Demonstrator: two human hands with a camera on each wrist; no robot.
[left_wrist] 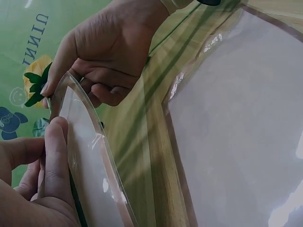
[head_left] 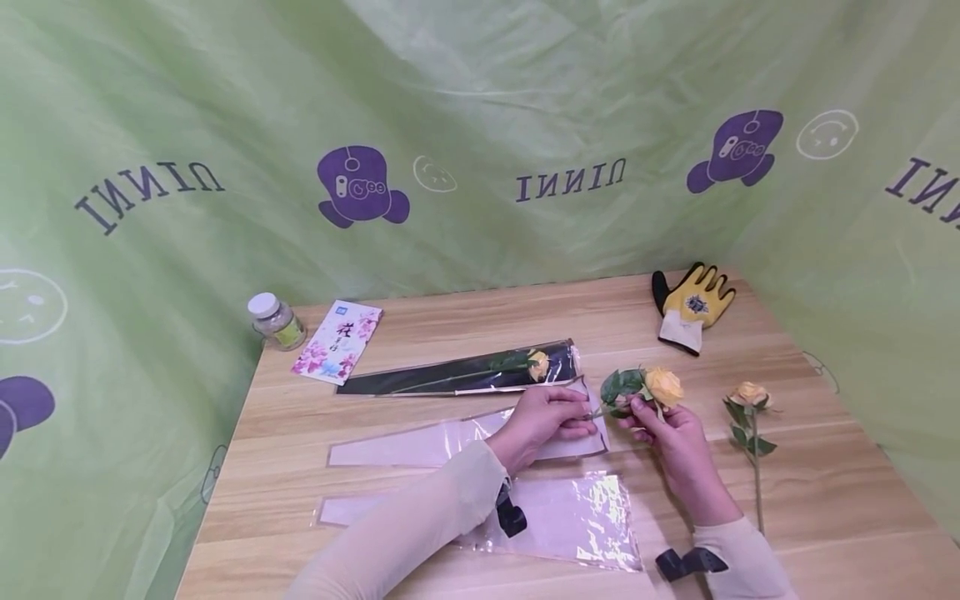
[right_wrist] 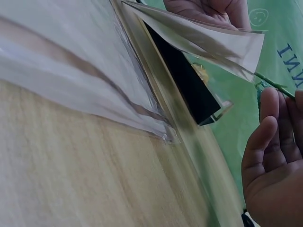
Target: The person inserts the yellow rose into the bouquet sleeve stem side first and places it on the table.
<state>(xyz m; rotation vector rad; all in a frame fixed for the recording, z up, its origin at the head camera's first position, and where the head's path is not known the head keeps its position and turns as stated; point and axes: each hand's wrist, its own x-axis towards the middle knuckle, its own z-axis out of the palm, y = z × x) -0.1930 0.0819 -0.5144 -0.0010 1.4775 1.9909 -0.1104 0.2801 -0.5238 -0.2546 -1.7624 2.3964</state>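
My left hand (head_left: 543, 421) pinches the wide mouth of a pale, clear-fronted flower sleeve (head_left: 420, 446), which is lifted off the table at that end. In my right hand (head_left: 678, 446) I hold a yellow rose (head_left: 663, 386) just below its bloom, beside its green leaves (head_left: 621, 387). Its green stem (right_wrist: 274, 85) runs from the right fingers to the sleeve's mouth in the right wrist view. Along the sleeve, a dark length of stem (left_wrist: 75, 196) shows beside the left fingers in the left wrist view. The bloom stays outside the sleeve.
Behind lies a black sleeve (head_left: 420, 381) with a yellow rose inside; nearer lies another pale sleeve (head_left: 555, 521). A loose rose (head_left: 750, 396) is at right. A yellow glove (head_left: 693, 304), a floral packet (head_left: 337, 342) and a white-lidded jar (head_left: 277, 321) sit farther back.
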